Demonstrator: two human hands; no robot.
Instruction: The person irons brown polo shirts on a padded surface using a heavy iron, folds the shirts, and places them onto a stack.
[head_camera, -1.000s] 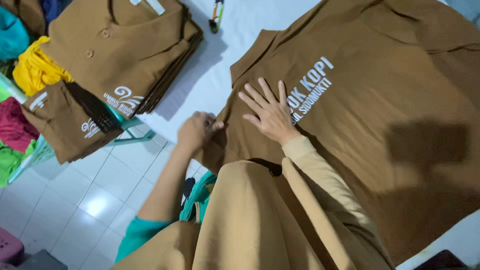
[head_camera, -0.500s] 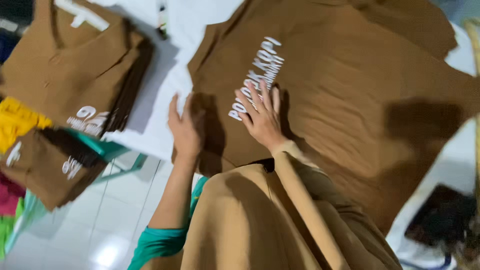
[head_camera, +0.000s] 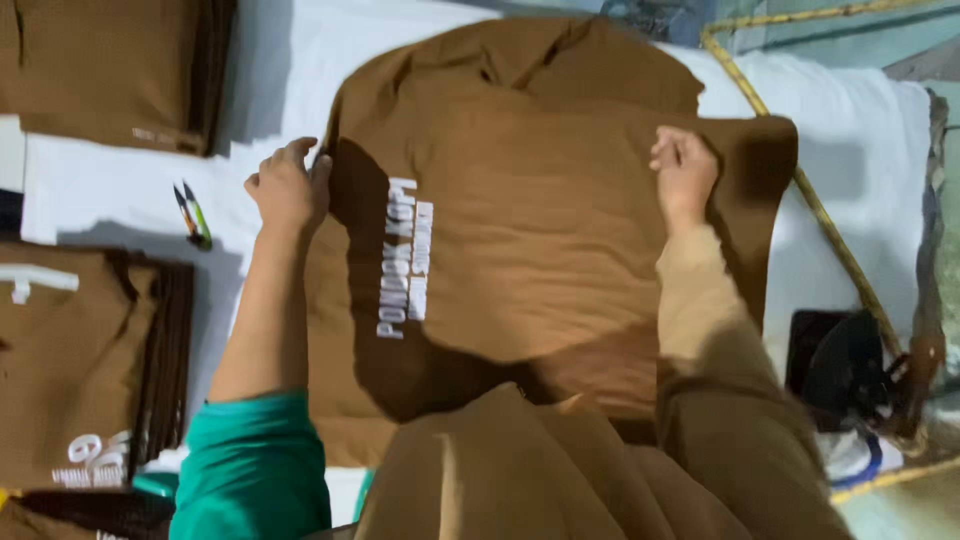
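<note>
A brown shirt (head_camera: 540, 210) with white lettering lies spread on a white-covered table (head_camera: 860, 130). My left hand (head_camera: 288, 185) grips the shirt's left edge, fingers curled over the fabric. My right hand (head_camera: 684, 172) pinches the cloth near the shirt's right edge, where a fold lifts off the table. My left arm wears a teal sleeve, my right a tan one.
Two stacks of folded brown shirts sit at left, one stack (head_camera: 90, 360) near me, another stack (head_camera: 110, 70) further back. Small green-handled snips (head_camera: 192, 214) lie between them. A yellow cord (head_camera: 800, 180) runs along the table's right side beside a dark object (head_camera: 845, 365).
My hands have spread apart: the left moved to the shirt's left edge and the right slid across to the right edge and closed on cloth. The view swung to the right.
</note>
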